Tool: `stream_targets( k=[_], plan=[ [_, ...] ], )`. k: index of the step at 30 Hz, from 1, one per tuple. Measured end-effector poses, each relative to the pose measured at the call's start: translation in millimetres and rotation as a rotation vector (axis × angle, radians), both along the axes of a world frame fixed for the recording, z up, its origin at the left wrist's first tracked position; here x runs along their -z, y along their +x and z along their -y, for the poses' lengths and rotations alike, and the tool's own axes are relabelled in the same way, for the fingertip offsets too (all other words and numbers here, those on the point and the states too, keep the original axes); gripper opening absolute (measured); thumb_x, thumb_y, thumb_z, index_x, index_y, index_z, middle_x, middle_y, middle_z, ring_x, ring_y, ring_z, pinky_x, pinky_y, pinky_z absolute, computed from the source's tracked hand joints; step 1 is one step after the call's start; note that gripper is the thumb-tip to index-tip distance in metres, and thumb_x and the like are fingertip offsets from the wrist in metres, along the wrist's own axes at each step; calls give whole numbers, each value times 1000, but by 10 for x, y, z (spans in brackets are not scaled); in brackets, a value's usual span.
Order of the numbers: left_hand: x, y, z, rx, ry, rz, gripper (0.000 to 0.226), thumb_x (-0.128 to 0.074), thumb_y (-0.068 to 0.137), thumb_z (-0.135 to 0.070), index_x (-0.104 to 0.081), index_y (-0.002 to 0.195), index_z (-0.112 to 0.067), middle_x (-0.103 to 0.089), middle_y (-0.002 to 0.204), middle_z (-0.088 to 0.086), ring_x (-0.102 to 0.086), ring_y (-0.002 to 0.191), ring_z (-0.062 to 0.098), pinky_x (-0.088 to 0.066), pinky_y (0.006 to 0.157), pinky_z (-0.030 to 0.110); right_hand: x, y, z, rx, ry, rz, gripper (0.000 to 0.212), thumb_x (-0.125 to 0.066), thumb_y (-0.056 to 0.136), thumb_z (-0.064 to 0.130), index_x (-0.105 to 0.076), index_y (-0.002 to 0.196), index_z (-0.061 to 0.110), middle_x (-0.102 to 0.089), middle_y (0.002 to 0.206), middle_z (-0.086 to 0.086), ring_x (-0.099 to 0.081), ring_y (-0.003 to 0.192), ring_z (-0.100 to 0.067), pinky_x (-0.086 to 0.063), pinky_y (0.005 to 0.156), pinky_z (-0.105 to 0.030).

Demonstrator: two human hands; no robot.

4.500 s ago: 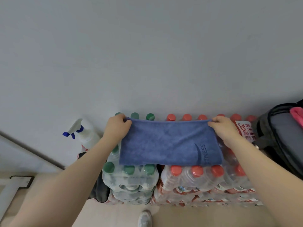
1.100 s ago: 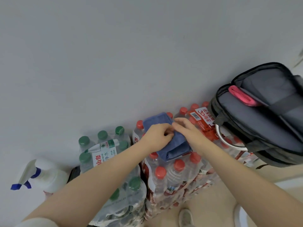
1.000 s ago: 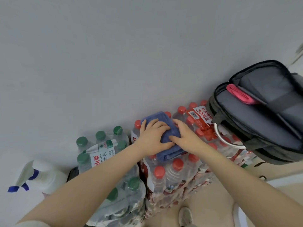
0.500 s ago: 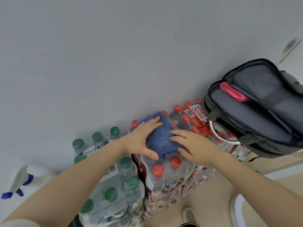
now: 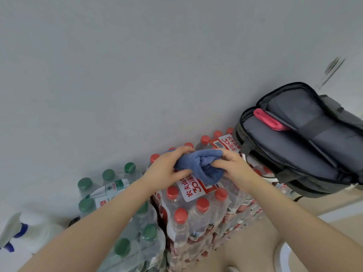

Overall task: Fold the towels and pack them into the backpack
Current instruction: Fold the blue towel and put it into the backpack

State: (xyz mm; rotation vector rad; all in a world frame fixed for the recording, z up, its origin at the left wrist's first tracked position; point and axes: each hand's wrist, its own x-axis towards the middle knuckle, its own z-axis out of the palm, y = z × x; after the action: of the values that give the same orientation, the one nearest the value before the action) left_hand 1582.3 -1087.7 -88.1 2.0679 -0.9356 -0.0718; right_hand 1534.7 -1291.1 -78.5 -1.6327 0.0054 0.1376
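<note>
Head view, frame centre: left hand and right hand both grip the folded towel. Keeping it squeezed compact should help it slide into the open backpack at right.

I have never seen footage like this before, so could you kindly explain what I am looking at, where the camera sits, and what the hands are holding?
There is no machine here: a person wears one wide-angle camera on the head, looking forward and down, so the two bare arms reach in from the bottom of the picture. The left hand and the right hand together grip a folded blue towel, bunched between them just above shrink-wrapped packs of red-capped water bottles. Beside those stand packs of green-capped bottles, and a white spray bottle sits at the far left. To the right, an open grey backpack rests with a pink towel already tucked inside. The blue towel is not yet in the backpack.
</note>
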Motion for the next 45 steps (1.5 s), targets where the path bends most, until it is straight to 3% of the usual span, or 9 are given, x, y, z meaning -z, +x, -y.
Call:
stream_targets(
  k=[8,13,19,24,26,29,33,36,45],
  plan=[
    [-428,39,651,26,-153,-29,35,-47,82,-44,-42,117,-44,-59,107,-23,-58,95,-7,-46,81,13,-426,-245,446,55,-537,314,92,-66,70,44,-14,144,31,-27,144,24,-28,130,13,-31,101,-4],
    [-535,76,1076,119,-158,-139,33,-53,83,-38,-45,114,-40,-54,109,-29,-53,100,-15,-40,85,5,-576,-233,767,190,-666,333,58,-61,84,33,-37,136,25,-49,106,28,-50,94,5,-36,77,0],
    [-525,146,1596,188,-152,-251,59,-62,69,-46,-34,121,-55,-51,121,-26,-53,111,-5,-47,93,22,-589,-144,1182,394,-530,143,45,-58,88,22,-40,129,21,-63,89,-12,-58,81,-19,-46,74,-35],
    [-536,286,1987,248,-114,-240,57,-59,84,-17,-36,125,-49,-43,137,-17,-41,125,-4,-33,104,13,-439,-93,1752,500,-1222,174,53,-25,90,50,-56,120,19,-58,127,1,-41,131,-23,-17,111,-44],
    [-551,359,2106,256,-48,-204,55,-56,90,-10,-36,128,-43,-42,136,-18,-39,123,-6,-30,100,4,-364,-104,2025,582,-1457,161,44,-42,93,39,-50,130,15,-49,140,0,-29,139,-25,-2,114,-49],
    [-574,469,2263,244,-9,-172,54,-53,91,-7,-36,129,-42,-43,132,-21,-40,122,-3,-28,100,4,-184,-92,2296,529,-1708,148,72,-75,71,34,-49,130,3,-51,138,-13,-47,127,-34,-26,109,-53],
    [-607,572,2450,238,2,-215,47,-52,93,-10,-42,124,-44,-45,133,-18,-43,121,0,-34,102,16,-93,64,2487,454,-1725,111,68,-85,52,36,-64,108,2,-70,106,-14,-69,89,-31,-53,76,-42],
    [-632,609,2573,269,23,-244,47,-55,92,-16,-43,122,-51,-47,133,-17,-47,119,2,-38,101,23,-192,163,2578,363,-1734,218,25,-75,63,17,-57,78,6,-64,68,-9,-62,52,-27,-43,46,-30],
    [-719,603,3234,296,129,-224,49,-60,88,-19,-46,130,-40,-50,123,-19,-49,110,-2,-36,85,-2,-882,271,3120,367,-1554,144,38,-50,90,39,-44,122,19,-61,114,-12,-58,101,-36,-44,76,-38]
  ],
)
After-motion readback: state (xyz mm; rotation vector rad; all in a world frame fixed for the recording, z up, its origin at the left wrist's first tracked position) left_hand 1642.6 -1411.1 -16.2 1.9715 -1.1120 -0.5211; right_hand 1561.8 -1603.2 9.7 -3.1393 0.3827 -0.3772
